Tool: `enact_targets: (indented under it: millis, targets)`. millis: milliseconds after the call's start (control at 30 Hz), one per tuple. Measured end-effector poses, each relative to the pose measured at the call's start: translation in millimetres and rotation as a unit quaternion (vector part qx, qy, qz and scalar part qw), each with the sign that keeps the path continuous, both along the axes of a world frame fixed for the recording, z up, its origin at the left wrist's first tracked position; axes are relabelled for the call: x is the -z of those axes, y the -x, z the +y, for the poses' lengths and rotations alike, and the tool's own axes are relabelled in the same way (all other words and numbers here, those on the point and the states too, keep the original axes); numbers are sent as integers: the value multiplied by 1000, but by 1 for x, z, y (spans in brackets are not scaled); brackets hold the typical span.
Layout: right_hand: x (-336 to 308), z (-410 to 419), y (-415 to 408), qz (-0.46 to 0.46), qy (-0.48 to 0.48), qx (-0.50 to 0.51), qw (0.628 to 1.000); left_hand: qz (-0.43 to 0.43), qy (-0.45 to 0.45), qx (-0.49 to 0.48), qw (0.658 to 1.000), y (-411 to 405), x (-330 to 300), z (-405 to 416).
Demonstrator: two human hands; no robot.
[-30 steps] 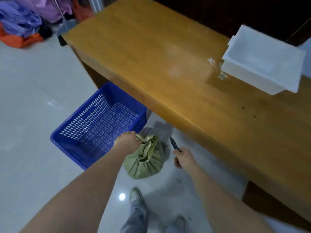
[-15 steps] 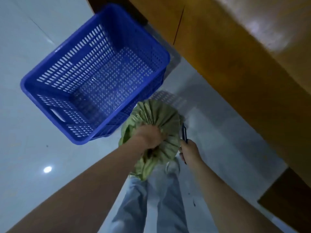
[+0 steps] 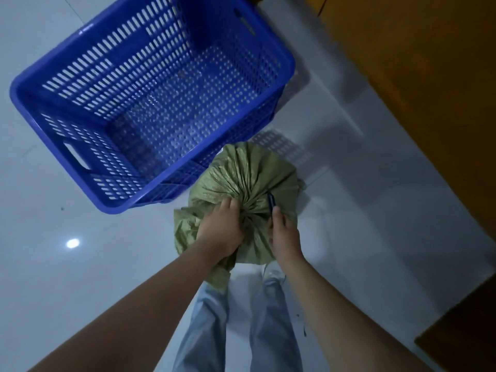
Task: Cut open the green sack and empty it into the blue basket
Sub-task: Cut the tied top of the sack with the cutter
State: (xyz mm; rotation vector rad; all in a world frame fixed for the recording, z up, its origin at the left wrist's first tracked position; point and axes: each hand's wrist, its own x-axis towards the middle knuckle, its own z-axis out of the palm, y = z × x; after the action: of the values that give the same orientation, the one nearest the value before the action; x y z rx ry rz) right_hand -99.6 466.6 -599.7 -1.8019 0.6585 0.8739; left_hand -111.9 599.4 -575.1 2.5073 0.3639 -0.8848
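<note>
Since half a second ago the right hand (image 3: 284, 236) has come in against the green sack (image 3: 248, 189), carrying the small dark cutter (image 3: 270, 201) from beside the bundle to lie on the gathered cloth, while the left hand (image 3: 224, 232) has stayed bunched on the neck. The sack sits on the pale floor (image 3: 375, 183), touching the near corner of the blue basket (image 3: 35, 84), which looks bare inside. Its pleats run together to a knot between the two hands, and that is what the cut turns on: the tied neck lies just left of the blade tip, with the left grip closed tight around the loose cloth on its other side. The right grip is closed on the cutter's handle, tip pointing away from the person, roughly along the pleats and not across them. My guess is that the right hand, being nearer, must turn the blade inward toward the knot, close to the left fingers. Whether a string or tie binds the neck cannot be made out; the left hand hides it. The blade edge is too small to read, the sack's lower side is behind both hands, and the desk (image 3: 429, 89) is cut off at right.
</note>
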Motion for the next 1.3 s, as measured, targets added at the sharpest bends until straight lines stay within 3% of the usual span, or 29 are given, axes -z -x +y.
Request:
enact_targets:
  millis: [100, 233, 467, 667, 967, 1300]
  targets:
    - [-3, -4, -3, -64, 25, -58, 996, 64, -46, -67, 995, -1, 11, -9]
    - [-2, -8, -4, -105, 22, -116, 987, 78, -97, -57, 991, 6, 29, -12]
    - [9, -9, 3, -88, 2, -149, 985, 46, 122, -150, 980, 35, 43, 0]
    - [14, -8, 13, -84, 13, -176, 981, 45, 256, -300, 918, 29, 44, 8]
    - [12, -25, 11, -114, 86, -314, 939, 42, 295, -374, 878, 18, 47, 17]
    - [10, -24, 17, -150, 139, -354, 913, 57, 318, -348, 880, 15, 53, 23]
